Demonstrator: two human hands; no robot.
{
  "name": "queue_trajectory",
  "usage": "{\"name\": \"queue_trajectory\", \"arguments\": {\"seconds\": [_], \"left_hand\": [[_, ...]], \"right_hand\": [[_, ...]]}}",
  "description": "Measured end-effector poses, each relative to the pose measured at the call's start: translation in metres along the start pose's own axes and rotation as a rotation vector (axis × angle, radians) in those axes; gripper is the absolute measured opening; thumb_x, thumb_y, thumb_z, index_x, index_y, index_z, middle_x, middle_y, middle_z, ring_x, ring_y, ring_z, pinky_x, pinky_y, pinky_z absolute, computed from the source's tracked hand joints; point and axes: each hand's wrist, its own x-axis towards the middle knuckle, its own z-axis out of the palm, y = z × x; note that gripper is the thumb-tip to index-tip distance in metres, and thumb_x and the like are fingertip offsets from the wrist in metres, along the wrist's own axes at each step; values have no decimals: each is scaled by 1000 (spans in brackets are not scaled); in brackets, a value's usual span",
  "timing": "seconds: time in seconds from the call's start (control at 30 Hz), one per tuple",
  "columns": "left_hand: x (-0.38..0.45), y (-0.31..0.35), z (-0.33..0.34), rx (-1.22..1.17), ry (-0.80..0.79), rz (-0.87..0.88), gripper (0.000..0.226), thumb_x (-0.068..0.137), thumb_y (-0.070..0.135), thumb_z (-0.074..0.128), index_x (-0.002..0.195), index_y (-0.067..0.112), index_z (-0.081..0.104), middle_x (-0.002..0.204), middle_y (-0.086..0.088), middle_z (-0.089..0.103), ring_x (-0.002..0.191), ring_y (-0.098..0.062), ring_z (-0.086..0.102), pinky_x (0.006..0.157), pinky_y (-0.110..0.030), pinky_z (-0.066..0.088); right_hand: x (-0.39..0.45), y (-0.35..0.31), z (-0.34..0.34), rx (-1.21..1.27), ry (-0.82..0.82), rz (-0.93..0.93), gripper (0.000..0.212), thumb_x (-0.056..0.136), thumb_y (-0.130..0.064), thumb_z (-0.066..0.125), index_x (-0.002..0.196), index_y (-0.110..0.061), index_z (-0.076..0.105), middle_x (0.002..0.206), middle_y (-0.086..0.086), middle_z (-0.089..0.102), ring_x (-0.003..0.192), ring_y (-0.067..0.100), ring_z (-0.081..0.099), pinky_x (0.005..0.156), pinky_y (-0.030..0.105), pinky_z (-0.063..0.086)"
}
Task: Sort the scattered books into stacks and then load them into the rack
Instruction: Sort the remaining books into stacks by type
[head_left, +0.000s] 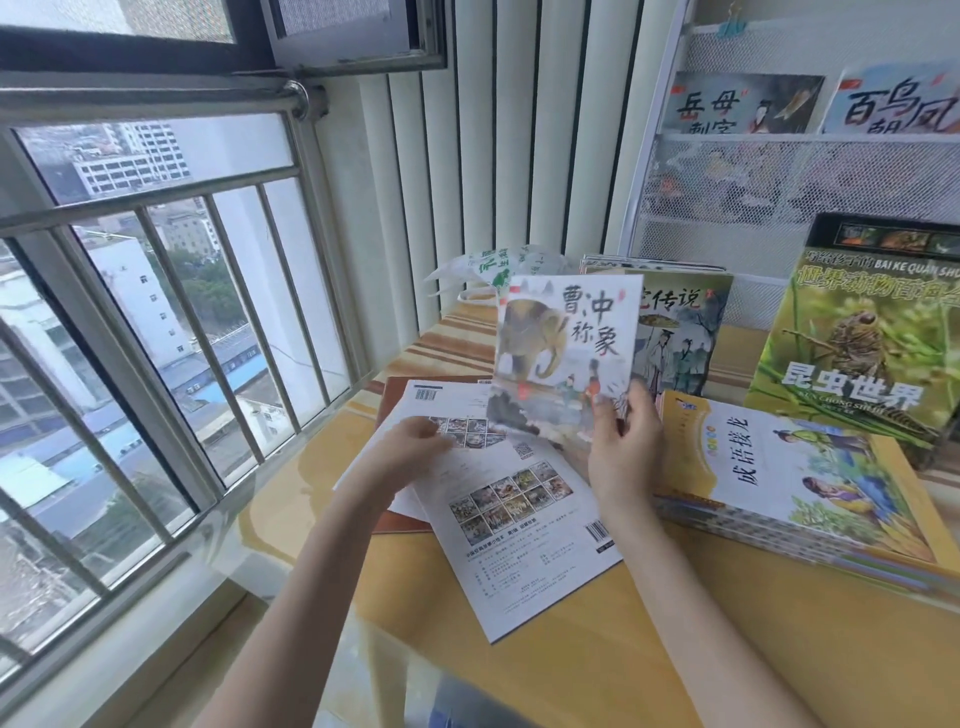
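Observation:
My right hand (626, 441) pinches the lower edge of a thin elephant picture book (563, 343) and holds it upright above the table. My left hand (410, 449) rests on white back-cover books (519, 530) lying face down and fanned out on the yellow table (675, 649). A stack of yellow story books (810, 478) lies flat to the right. Behind it a green insect book (872, 332) stands upright. Another picture book (680, 338) leans behind the elephant book. The white mesh rack (779, 197) stands at the back right with two books in its top tier.
A window with metal bars (156, 312) fills the left side, over a pale sill. A white plastic bag (488, 270) lies at the table's far end by the slatted wall. A brown book (400, 395) peeks from under the white ones.

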Motion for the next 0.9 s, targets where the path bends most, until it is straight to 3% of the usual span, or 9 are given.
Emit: {"name": "queue_trajectory", "arguments": {"seconds": [0.07, 0.1, 0.17, 0.3, 0.5, 0.63, 0.73, 0.8, 0.9], "left_hand": [[-6, 1, 3, 281, -145, -14, 65, 59, 29, 86, 113, 26, 50, 110, -4, 48, 106, -21, 46, 92, -31, 38], [-9, 4, 7, 432, -161, -16, 91, 56, 31, 90, 132, 27, 40, 127, -5, 43, 121, -24, 40, 103, -37, 36], [-14, 11, 14, 631, -136, -9, 113, 54, 36, 90, 145, 26, 24, 143, -11, 28, 133, -29, 25, 109, -47, 32], [-9, 17, 17, 685, -144, -77, 107, 53, 37, 91, 140, 23, 31, 140, -11, 30, 126, -31, 34, 104, -46, 39], [-7, 16, 3, 368, -30, -98, 69, 68, 17, 83, 129, 11, 51, 118, -5, 56, 99, -22, 54, 88, -33, 50], [-12, 15, -29, -6, 102, -59, 39, 70, 1, 77, 105, 10, 65, 99, -7, 65, 89, -25, 63, 81, -38, 55], [-14, 9, -57, -380, 204, -26, 45, 55, -4, 84, 95, 10, 67, 83, -6, 68, 69, -18, 66, 56, -25, 55], [-12, 5, -73, -555, 178, 21, 53, 45, -4, 84, 94, 8, 69, 71, -3, 72, 59, -14, 67, 53, -23, 56], [-11, -2, -88, -659, 139, 39, 46, 54, 6, 78, 98, 6, 67, 73, -2, 73, 63, -14, 69, 51, -24, 55]], "right_hand": [[1, -1, -1, -5, 59, -31, 6, 94, -10, 54, 94, -5, 57, 79, -2, 58, 63, -7, 48, 52, 3, 35], [1, 1, -1, -16, 64, -31, 6, 94, -10, 54, 93, -4, 56, 77, -1, 57, 61, -6, 46, 51, 3, 35], [1, 3, -1, -36, 55, -17, 6, 94, -11, 55, 92, -5, 56, 76, 0, 56, 58, -1, 45, 50, 4, 35], [3, 12, -2, -41, 63, 8, 7, 94, -15, 54, 92, -8, 55, 80, 5, 60, 65, 18, 52, 48, 9, 33], [3, 11, -3, -28, 67, 15, 6, 95, -17, 53, 90, -17, 51, 84, 7, 60, 68, 20, 52, 51, 11, 33], [3, 15, 0, 89, 47, 91, 7, 96, -31, 47, 101, -26, 49, 99, -1, 64, 77, 24, 66, 58, 42, 55], [4, 7, -3, 239, 76, 164, 15, 98, -21, 45, 113, -23, 49, 102, -10, 60, 78, 6, 67, 53, 42, 58], [3, -1, -7, 289, 101, 175, 16, 99, -13, 44, 112, -17, 50, 96, -17, 56, 73, -7, 62, 46, 34, 57], [2, -5, -10, 290, 178, 126, 16, 98, -10, 45, 112, -13, 52, 94, -18, 56, 76, -12, 57, 61, 27, 55]]}}
